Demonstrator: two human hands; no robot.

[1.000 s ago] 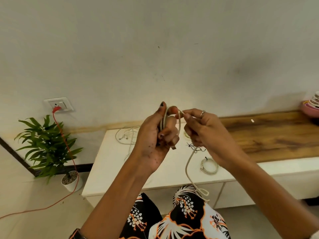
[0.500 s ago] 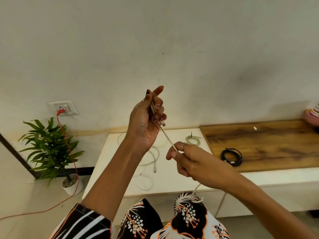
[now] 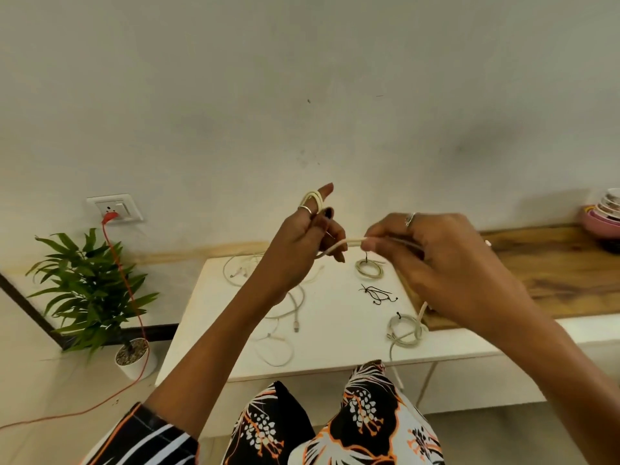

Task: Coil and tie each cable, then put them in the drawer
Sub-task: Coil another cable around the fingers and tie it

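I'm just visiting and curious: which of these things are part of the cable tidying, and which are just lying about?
Part of the job:
cream cable in both hands
loose white cables
two tied grey coils
black twist ties
left hand
right hand

Just lying about:
green potted plant
red cord at the wall socket
stacked pink bowls

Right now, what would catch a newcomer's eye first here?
Centre frame, the left hand and right hand stretch a cream cable between them, loops wound round a left finger. Below, on the white table, lie two tied coils and loose white cables.
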